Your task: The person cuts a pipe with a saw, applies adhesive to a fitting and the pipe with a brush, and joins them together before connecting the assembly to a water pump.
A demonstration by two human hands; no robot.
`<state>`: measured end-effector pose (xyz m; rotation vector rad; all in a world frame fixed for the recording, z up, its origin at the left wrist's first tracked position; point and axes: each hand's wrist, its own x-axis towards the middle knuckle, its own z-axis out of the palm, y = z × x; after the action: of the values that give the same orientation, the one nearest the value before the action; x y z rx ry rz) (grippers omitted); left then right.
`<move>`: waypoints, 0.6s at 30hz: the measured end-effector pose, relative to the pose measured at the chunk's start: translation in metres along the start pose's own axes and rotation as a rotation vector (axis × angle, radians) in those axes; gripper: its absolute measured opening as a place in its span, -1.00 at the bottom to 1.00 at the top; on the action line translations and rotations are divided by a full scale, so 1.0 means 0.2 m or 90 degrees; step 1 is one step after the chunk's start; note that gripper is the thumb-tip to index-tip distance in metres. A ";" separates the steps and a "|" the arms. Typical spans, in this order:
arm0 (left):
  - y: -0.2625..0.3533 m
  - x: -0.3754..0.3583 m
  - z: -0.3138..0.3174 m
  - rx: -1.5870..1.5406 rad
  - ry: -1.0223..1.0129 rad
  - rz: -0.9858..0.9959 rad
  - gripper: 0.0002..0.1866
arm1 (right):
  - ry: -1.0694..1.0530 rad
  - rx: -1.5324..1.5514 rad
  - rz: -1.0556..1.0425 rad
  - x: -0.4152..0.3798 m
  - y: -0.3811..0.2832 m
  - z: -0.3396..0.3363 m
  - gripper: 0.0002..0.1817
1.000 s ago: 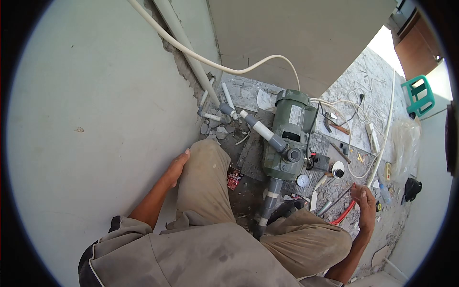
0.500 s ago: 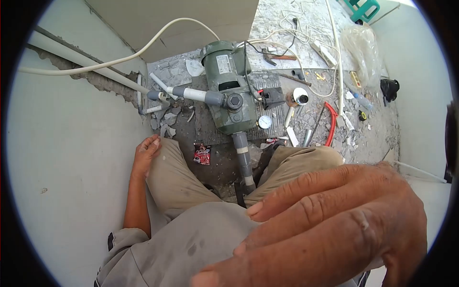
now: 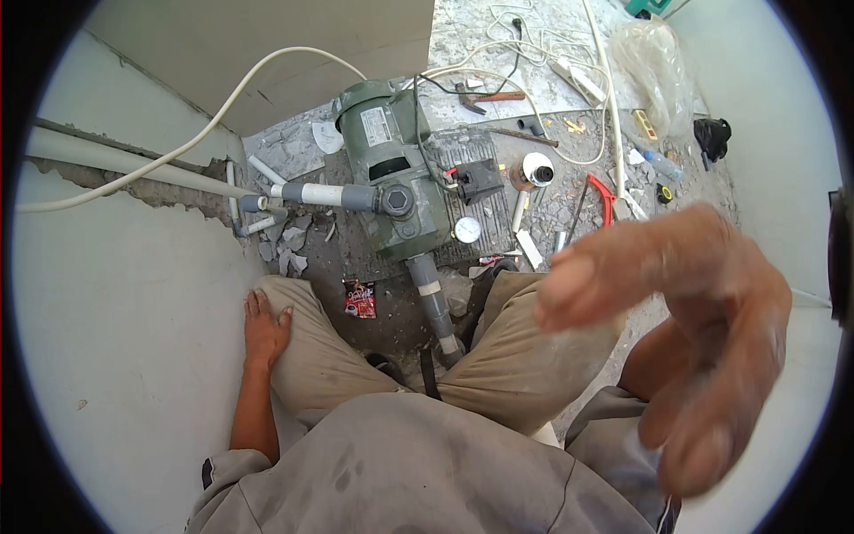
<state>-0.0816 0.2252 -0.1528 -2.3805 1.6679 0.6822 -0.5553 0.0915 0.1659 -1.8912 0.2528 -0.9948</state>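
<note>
Rests the left hand (image 3: 265, 336) on the left knee (image 3: 298, 307), beside the wall (image 3: 133, 294) — fingers fairly straight and close together, thumb spread a little apart. Holds the right hand (image 3: 743, 294) up at the near right, close to the camera and blurred, fingers bent with a wide gap between the upper one and those below. Shows the green pump (image 3: 378, 151) beyond the knees, left of centre — with a grey-and-white pipe (image 3: 320, 195) running left, another pipe (image 3: 429, 289) coming nearer, and the gauge (image 3: 467, 230) just right. Shows the hammer (image 3: 498, 96) at the far side, and the red packet (image 3: 359, 299) nearer, right of the left knee.
</note>
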 end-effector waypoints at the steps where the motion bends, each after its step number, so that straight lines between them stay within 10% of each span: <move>1: 0.00 -0.03 0.02 0.035 -0.003 0.000 -0.10 | 0.091 -0.031 0.046 -0.07 0.05 -0.10 -0.63; 6: 0.09 -0.15 -0.05 0.004 -0.032 -0.038 -0.05 | 0.468 -0.199 0.521 -0.76 0.64 -0.47 -0.78; 18: -0.04 -0.15 0.08 -0.273 0.027 -0.151 -0.09 | 0.694 -0.593 0.751 -2.21 1.35 -0.10 -0.83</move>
<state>-0.0881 0.2605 -0.1549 -2.8375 1.3242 1.0368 -0.7944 0.1774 -0.2857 -1.1902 2.4446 -0.9405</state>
